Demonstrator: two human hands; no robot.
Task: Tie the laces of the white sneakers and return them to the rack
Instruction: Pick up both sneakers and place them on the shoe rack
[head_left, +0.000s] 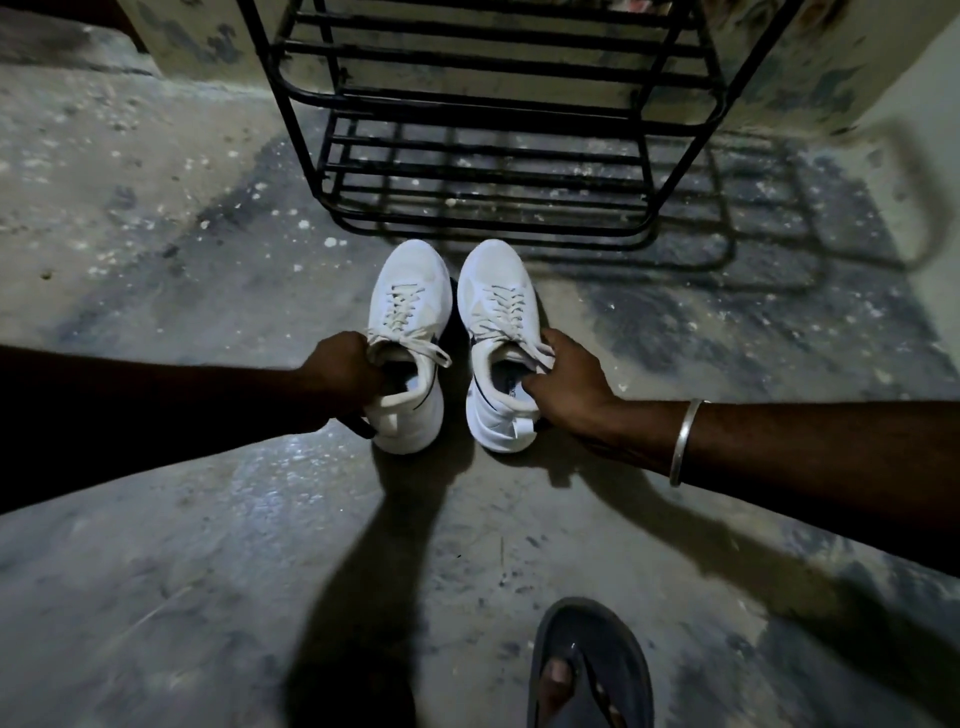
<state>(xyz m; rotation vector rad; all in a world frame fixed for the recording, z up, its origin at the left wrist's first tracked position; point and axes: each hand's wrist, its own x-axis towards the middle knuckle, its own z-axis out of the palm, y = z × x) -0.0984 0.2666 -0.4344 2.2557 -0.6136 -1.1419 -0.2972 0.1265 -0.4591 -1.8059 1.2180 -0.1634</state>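
Two white sneakers stand side by side on the concrete floor, toes pointing at the black metal rack just beyond them. My left hand grips the collar of the left sneaker, fingers inside the opening. My right hand holds the collar of the right sneaker, thumb inside the opening. On each shoe the lace ends lie loosely over the tongue. A metal bangle circles my right wrist.
The rack has bare barred shelves and stands against a stained wall. My foot in a dark sandal rests on the floor at the bottom right. Dark shadows of my arms fall across the concrete floor.
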